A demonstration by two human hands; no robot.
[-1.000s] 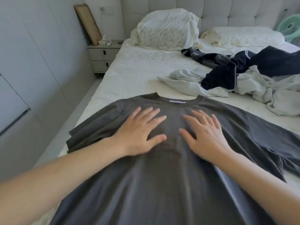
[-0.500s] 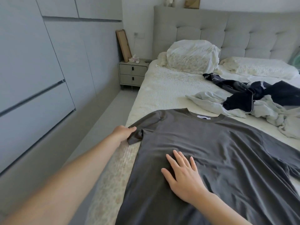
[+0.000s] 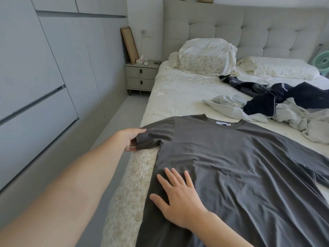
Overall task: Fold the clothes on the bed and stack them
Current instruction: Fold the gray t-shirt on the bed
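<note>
- Bed (image 3: 178, 93): cream ribbed cover, quilted floral edge along the near side; it serves as the folding surface. Padded grey headboard (image 3: 249, 29) behind, two rumpled cream pillows (image 3: 206, 56) against it.
- Grey T-shirt (image 3: 240, 166): the item being worked on. Lies front up and spread flat across the near part of the bed, collar and white neck label pointing at the headboard. Thin, soft knit with shallow diagonal creases across the body. Its left side runs along the mattress edge.
- Unfolded pile (image 3: 284, 111): pale grey garment crumpled under a navy one with white piping, well apart from the shirt on the far right side. Limp and tangled, not yet touched by folding. No folded stack in view, so my read is the task is at an early stage.
- Nightstand (image 3: 141, 75): two drawers, tissue box on top, framed board leaning on the wall behind.
- Right hand (image 3: 178, 198): flat on the shirt's lower left area, fingers straight and spread, gripping nothing. Probably pins the cloth so it doesn't slide.
- Left hand (image 3: 130, 139): at the bed edge, fingers and thumb pinching the cuff of the left sleeve (image 3: 154, 134). Likely prep to fold the sleeve inward over the body.
</note>
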